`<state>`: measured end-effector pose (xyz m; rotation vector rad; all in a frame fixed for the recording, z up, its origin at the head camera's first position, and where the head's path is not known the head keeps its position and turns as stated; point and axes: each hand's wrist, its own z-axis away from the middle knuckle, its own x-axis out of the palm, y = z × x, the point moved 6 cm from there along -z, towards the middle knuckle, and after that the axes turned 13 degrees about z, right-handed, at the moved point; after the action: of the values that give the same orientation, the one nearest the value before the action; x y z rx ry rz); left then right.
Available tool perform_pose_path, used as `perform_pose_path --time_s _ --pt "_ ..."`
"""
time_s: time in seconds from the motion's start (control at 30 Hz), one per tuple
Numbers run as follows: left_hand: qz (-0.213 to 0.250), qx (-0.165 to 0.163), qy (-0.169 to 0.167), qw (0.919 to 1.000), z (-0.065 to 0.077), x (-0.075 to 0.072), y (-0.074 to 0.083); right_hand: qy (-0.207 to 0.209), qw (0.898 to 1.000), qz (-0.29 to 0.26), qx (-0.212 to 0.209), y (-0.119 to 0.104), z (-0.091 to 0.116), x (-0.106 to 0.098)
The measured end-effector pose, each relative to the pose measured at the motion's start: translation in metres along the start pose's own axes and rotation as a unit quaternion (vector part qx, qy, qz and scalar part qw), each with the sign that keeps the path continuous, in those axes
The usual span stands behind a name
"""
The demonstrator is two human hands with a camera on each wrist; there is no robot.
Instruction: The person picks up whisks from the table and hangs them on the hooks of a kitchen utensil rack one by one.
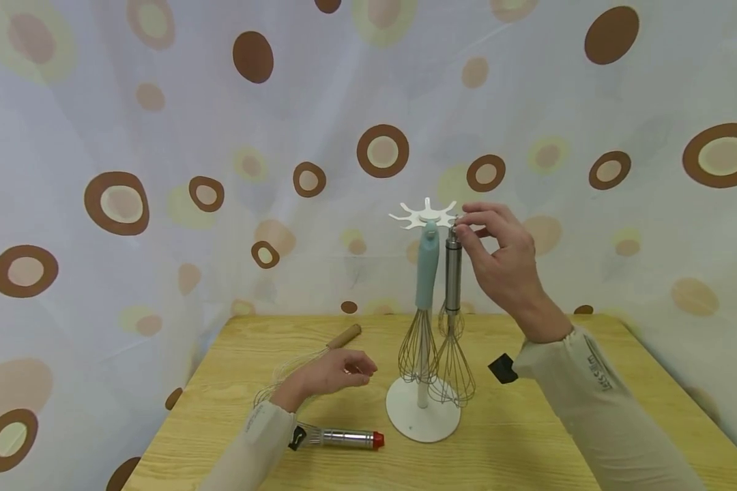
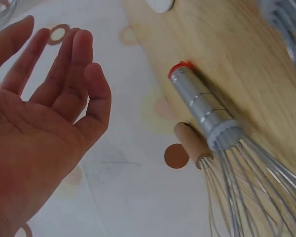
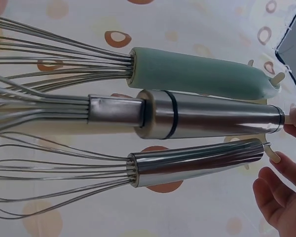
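Observation:
My right hand (image 1: 505, 258) is up at the top of a white rack (image 1: 400, 417), its thumb and fingertips pinching the hook end of a steel-handled whisk (image 1: 453, 276). In the right wrist view this whisk has a black ring (image 3: 172, 114) on its handle, and a fingertip touches the hook by a second shiny steel whisk (image 3: 202, 162). Beside them hangs a whisk with a pale teal handle (image 1: 427, 273). Holding nothing, my left hand (image 1: 331, 372) hovers over the table with loosely bent fingers, near a steel whisk with a red end (image 1: 350, 438).
Behind the left hand lies a whisk with a wooden handle (image 1: 344, 336), its wires partly hidden by that hand. The wooden table (image 1: 528, 429) ends at a spotted curtain (image 1: 331, 88). Several hooks of the rack fan outward at the top.

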<state>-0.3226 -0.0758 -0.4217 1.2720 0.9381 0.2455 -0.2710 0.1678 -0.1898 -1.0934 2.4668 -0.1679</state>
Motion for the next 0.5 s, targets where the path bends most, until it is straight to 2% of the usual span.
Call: perform_pose_path --time_s 0.27,0.5 --pt "-0.002 -0.035 -0.089 0.9954 0.015 0.019 -0.019 0.020 1.000 -0.001 -0.005 -0.003 0.000 -0.007" --pt "-0.029 -0.067 -0.119 0.9903 0.023 0.027 -0.029 0.018 1.000 -0.001 -0.004 -0.003 0.001 -0.007"
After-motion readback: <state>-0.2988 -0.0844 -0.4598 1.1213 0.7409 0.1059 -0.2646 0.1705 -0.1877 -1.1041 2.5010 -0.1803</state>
